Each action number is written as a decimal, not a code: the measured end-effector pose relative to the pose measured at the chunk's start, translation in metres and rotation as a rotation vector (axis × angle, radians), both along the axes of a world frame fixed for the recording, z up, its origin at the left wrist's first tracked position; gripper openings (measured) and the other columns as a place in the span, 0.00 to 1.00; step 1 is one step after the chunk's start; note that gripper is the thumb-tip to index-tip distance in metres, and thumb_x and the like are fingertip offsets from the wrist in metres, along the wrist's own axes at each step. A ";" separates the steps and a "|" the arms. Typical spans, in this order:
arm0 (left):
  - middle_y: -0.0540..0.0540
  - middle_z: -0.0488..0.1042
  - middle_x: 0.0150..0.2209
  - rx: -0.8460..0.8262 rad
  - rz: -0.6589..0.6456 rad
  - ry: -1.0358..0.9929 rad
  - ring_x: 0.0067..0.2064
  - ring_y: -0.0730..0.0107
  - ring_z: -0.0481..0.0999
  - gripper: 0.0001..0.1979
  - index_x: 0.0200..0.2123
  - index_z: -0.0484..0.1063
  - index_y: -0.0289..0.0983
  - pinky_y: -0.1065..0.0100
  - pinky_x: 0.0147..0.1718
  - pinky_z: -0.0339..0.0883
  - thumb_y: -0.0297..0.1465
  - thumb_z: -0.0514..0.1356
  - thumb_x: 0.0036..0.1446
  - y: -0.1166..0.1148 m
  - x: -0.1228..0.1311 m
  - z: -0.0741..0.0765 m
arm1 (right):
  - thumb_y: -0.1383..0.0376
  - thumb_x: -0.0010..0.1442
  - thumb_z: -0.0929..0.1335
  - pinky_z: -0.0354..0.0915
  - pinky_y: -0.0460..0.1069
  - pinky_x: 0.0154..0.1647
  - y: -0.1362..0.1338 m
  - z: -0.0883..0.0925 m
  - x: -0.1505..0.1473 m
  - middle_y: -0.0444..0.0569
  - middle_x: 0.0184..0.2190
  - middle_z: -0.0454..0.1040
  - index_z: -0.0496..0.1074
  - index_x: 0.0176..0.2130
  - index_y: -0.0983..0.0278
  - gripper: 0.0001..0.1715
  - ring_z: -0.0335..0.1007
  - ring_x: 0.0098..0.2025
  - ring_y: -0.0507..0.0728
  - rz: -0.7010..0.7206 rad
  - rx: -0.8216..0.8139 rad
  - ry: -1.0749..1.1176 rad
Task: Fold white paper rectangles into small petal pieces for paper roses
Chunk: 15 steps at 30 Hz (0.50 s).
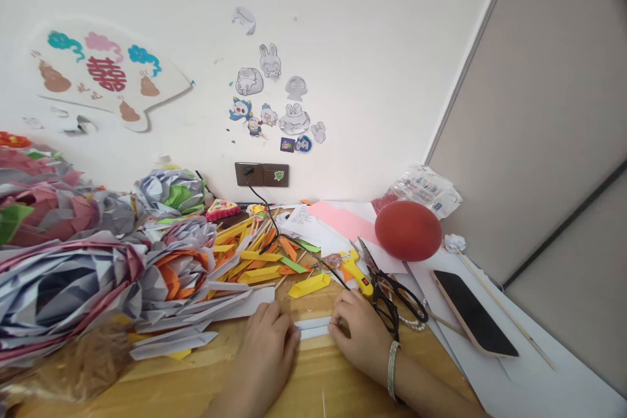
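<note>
- Your right hand (362,333), a silver bracelet (392,369) at its wrist, is just left of the black-handled scissors (376,274); thumb and fingers pinch the right end of a folded white paper strip (313,328).
- Your left hand (268,346), farther left of the scissors, has its fingers curled closed on the strip's left end.
- The strip spans between your hands, left of the scissors, over the wooden tabletop (171,392).
- Right of the scissors you have a smartphone (475,313), screen dark.
- A yellow glue gun (357,271) sits just left of the scissors' blades.
- Left of that, yellow and orange folded paper pieces (309,285) lie heaped.
- Just beyond the scissors, to the right, is a red balloon-like ball (408,230).
- Well beyond the scissors, leftward, a wall socket (249,174) holds a black plug.
</note>
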<state>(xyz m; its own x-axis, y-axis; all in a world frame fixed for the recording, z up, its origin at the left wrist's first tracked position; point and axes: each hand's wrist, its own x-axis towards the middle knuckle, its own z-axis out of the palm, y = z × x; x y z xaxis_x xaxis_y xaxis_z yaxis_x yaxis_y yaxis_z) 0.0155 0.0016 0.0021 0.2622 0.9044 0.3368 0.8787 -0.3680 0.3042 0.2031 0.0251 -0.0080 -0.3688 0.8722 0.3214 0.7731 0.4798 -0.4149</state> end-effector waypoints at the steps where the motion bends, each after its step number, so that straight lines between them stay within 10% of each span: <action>1: 0.44 0.69 0.31 -0.012 0.022 0.009 0.36 0.61 0.67 0.09 0.24 0.69 0.36 0.61 0.36 0.63 0.27 0.51 0.53 0.000 0.001 0.001 | 0.74 0.48 0.65 0.56 0.49 0.35 0.000 -0.001 -0.001 0.46 0.28 0.65 0.64 0.24 0.65 0.05 0.59 0.35 0.55 -0.011 0.007 -0.023; 10: 0.46 0.69 0.30 -0.079 0.089 -0.001 0.37 0.62 0.67 0.08 0.23 0.68 0.37 0.62 0.36 0.59 0.28 0.52 0.51 0.000 0.003 0.004 | 0.58 0.56 0.65 0.59 0.50 0.37 -0.003 -0.014 -0.015 0.49 0.32 0.68 0.68 0.38 0.62 0.12 0.62 0.37 0.57 0.000 0.205 -0.144; 15: 0.46 0.69 0.31 -0.081 0.090 0.010 0.37 0.61 0.67 0.08 0.24 0.68 0.37 0.62 0.37 0.58 0.28 0.52 0.51 -0.001 0.002 0.005 | 0.61 0.60 0.62 0.58 0.53 0.40 -0.001 -0.003 -0.005 0.47 0.41 0.69 0.71 0.37 0.56 0.09 0.60 0.39 0.56 0.299 0.405 -0.208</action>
